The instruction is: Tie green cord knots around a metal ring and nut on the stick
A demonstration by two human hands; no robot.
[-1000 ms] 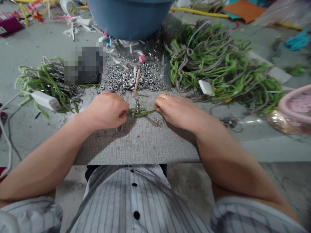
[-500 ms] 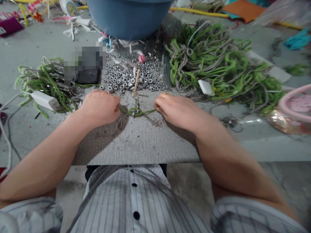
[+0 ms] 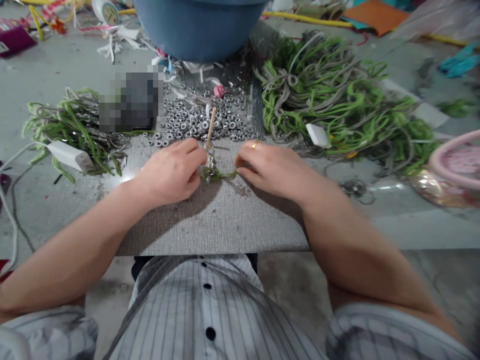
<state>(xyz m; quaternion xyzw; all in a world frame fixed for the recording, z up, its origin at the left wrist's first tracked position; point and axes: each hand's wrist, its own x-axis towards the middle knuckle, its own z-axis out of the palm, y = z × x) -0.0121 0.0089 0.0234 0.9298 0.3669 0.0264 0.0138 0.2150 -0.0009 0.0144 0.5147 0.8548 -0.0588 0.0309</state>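
A knotted green cord lies across the grey textured board, just below a thin wooden stick with small metal nuts threaded at its foot. My left hand is closed, its fingertips pinching the cord's left end at the knot. My right hand, a gold ring on one finger, is closed on the cord's right end. The two hands sit close together on either side of the knot.
A heap of metal nuts lies behind the stick. A large tangle of green and grey cords fills the right, a smaller bundle the left. A blue tub stands at the back; a white charger lies left.
My left hand had pulled leftward, stretching the cord tight; now it has come back right to the knot by the stick. My right hand edged slightly left.
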